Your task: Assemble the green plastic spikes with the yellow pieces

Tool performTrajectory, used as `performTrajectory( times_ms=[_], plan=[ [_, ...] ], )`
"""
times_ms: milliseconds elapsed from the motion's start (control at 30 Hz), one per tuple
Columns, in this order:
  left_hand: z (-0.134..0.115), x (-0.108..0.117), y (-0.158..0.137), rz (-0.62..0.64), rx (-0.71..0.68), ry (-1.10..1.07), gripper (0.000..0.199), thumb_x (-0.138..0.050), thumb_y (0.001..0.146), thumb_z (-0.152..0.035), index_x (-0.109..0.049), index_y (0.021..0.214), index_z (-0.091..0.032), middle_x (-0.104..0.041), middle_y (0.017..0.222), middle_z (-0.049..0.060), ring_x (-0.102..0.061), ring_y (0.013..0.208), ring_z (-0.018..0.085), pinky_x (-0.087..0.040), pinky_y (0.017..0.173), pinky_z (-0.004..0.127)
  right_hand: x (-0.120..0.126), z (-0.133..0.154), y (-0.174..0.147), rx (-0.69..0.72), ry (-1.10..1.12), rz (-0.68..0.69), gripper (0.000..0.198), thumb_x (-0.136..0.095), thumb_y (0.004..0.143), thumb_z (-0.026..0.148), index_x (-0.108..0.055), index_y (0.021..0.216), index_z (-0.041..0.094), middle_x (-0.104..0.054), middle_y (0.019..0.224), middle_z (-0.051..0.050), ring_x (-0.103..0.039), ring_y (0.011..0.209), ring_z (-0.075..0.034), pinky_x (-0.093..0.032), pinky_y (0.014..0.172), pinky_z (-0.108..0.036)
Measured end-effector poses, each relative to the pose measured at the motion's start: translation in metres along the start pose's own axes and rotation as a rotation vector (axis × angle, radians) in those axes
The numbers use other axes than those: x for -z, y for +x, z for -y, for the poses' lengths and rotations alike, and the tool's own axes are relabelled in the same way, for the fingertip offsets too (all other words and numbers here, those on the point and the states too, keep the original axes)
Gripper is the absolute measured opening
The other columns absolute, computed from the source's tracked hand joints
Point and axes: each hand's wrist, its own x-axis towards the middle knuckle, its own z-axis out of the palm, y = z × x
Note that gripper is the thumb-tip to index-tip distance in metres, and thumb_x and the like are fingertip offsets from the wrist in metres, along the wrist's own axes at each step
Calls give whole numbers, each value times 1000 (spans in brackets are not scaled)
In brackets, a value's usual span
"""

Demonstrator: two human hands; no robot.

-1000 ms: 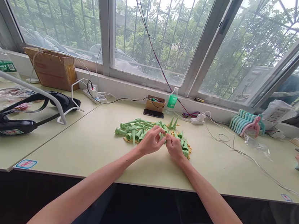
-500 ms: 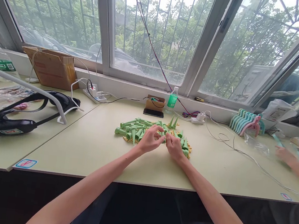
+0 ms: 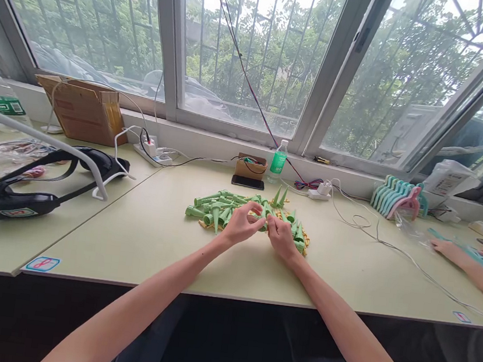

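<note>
Over a heap of green plastic cones [image 3: 208, 204], my two hands meet almost fingertip to fingertip. My left hand [image 3: 242, 226] is curled, its thumb and forefinger bent toward each other beside the right fingertips. The fingers of my right hand [image 3: 281, 236] are folded in, with the thumb pressed against them. Whatever is between the fingers of either hand is too small or covered to make out. Small yellow pieces [image 3: 306, 243] lie under and around the cones. Two green cones [image 3: 282, 198] stand point up behind my right hand.
Behind the heap are a dark phone [image 3: 248, 182], a small cardboard box [image 3: 252, 167] and a green-labelled bottle [image 3: 278, 161]. White cables [image 3: 395, 251] cross the table at right, near hangers [image 3: 391, 196] and a co-worker's hands [image 3: 447, 249]. A black strapped headset [image 3: 23, 201] lies left.
My hands stay almost in place; the left thumb and forefinger shift slightly. At right, the co-worker's nearer hand has moved left and now rests low over a light blue item.
</note>
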Motion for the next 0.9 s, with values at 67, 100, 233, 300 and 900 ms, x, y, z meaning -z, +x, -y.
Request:
performTrajectory(
  times_ms=[67,100,233,300,900],
  plan=[
    [1,0,1,1,30,19,24,-65,77,-32,-57,94,-18,-69,88,5,-69,62,16,-55,55,24,0,0,0,1,2,3,48,-32,99,45,-44,60,20,-50,54,1,-44,50,-14,-34,54,-27],
    [1,0,1,1,44,23,25,-66,77,-33,-57,95,-18,-69,88,5,-70,63,16,-54,54,24,0,-1,0,2,0,5,48,-32,99,45,-44,60,20,-50,54,1,-44,50,-13,-34,54,-27],
    [-2,1,1,13,108,4,27,-65,77,-34,-57,96,-18,-69,94,7,-69,63,15,-52,49,22,0,-1,-1,-4,-4,16,48,-31,99,45,-44,60,20,-50,54,1,-44,50,-13,-34,54,-27],
    [-4,2,1,13,136,-14,27,-65,77,-35,-58,96,-17,-69,95,7,-68,63,15,-50,47,20,1,-1,-1,-6,-3,18,48,-31,99,44,-44,60,20,-51,55,0,-44,50,-13,-35,54,-27],
    [2,1,3,5,157,-52,26,-67,74,-31,-58,94,-17,-68,88,7,-66,73,17,-51,51,22,0,-3,-1,20,-39,38,47,-31,99,45,-48,63,20,-53,57,0,-47,52,-14,-36,56,-27]
  ],
)
